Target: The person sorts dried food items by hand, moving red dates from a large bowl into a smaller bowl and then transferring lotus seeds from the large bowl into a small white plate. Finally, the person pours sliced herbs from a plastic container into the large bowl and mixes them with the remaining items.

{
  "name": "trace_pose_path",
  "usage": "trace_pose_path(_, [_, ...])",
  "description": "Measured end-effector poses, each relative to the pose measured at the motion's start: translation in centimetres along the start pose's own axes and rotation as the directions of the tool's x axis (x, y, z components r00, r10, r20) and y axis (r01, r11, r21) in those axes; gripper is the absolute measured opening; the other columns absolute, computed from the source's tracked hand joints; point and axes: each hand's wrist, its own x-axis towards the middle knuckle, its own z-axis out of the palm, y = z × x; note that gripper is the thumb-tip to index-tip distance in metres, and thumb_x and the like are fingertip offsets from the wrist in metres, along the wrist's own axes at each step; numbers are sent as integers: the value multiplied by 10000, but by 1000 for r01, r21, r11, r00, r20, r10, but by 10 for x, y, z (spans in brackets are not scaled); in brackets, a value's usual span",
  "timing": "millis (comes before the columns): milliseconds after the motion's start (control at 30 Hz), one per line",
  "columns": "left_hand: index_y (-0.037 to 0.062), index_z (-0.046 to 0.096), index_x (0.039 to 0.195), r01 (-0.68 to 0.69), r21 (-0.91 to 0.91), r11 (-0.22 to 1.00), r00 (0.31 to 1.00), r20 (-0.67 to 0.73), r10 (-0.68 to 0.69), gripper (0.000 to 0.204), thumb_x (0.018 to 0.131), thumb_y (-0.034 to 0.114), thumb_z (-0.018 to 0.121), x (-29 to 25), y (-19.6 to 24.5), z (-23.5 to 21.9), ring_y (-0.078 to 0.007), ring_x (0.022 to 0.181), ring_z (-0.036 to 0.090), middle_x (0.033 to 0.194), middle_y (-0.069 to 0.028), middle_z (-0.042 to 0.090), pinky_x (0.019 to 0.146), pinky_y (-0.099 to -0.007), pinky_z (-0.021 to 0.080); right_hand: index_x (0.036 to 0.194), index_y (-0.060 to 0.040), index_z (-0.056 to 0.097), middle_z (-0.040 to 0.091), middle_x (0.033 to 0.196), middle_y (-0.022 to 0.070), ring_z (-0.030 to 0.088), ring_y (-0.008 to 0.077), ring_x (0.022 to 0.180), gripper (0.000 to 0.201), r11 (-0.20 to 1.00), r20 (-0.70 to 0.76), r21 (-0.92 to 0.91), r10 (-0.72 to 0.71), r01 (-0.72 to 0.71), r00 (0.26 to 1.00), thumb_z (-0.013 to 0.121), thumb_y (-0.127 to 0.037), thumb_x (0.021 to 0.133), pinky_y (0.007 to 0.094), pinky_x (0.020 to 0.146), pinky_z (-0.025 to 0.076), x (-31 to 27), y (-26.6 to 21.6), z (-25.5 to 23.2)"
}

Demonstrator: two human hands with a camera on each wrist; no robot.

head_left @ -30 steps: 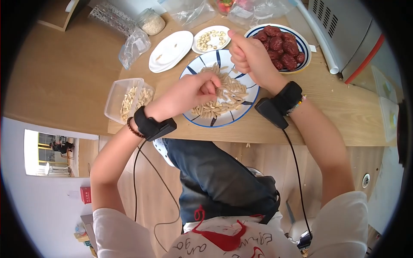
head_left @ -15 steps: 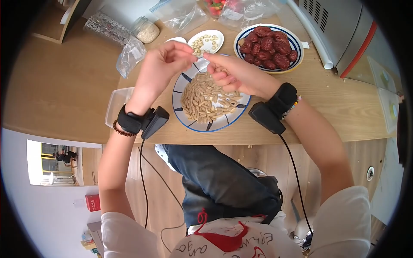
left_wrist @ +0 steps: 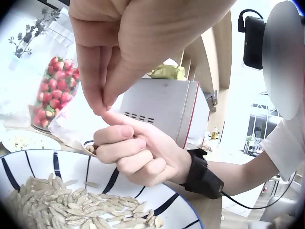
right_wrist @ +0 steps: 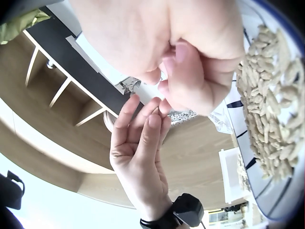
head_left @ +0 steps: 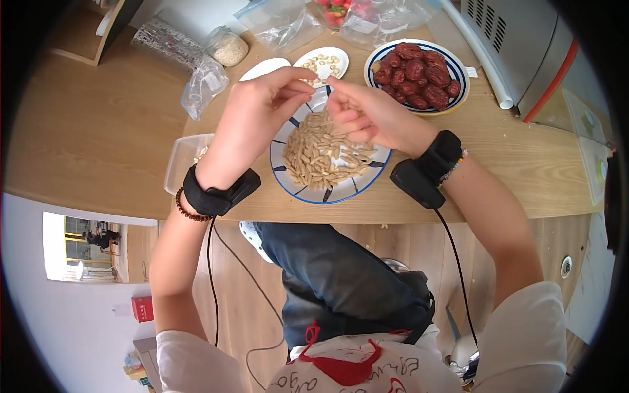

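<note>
My left hand [head_left: 252,111] is raised over the left far side of a blue-rimmed plate [head_left: 367,187]. Its thumb and fingertips pinch a tiny brownish piece [right_wrist: 156,110], seemingly a seed, in the right wrist view. Opposite it, my right hand [head_left: 377,118] has its fingers curled toward the palm and its thumb stretched toward the left fingertips. In the left wrist view, the right hand's thumb tip overlaps the left fingertips. Slender tan seeds [head_left: 311,154] cover much of the plate below both hands. The right palm is hidden.
Behind the plate are a small white dish [head_left: 337,54] of pale round pieces and a plate of red dates [head_left: 419,75]. A clear plastic box [head_left: 180,164] stands left, partly behind my left forearm. Farther back are a grain jar [head_left: 229,49], clear bags [head_left: 282,26] and red fruit [left_wrist: 57,86].
My left hand has risen from the seeds on the plate and moved up toward my right hand. The right hand has come slightly down and left, bringing the fingertips close together.
</note>
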Motion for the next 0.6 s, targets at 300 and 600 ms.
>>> trace_pose_path(300, [18, 620, 936, -179, 149, 973, 947, 293, 129, 228, 751, 122, 704, -25, -31, 38, -251, 828, 574, 840, -113, 599, 715, -338, 465, 585, -133, 333, 283, 513, -76, 206, 23, 412, 442, 867, -268, -418, -404, 272, 875, 522, -336, 928, 219, 366, 147, -2, 5, 11])
trace_pose_path(600, [18, 608, 963, -95, 122, 988, 925, 377, 43, 245, 745, 81, 701, -27, -29, 52, -230, 749, 614, 861, -106, 596, 692, -320, 500, 646, -45, 539, 418, 544, -50, 364, 36, 489, 400, 777, -227, -571, -458, 264, 859, 530, -347, 909, 234, 430, 292, 3, 8, 0])
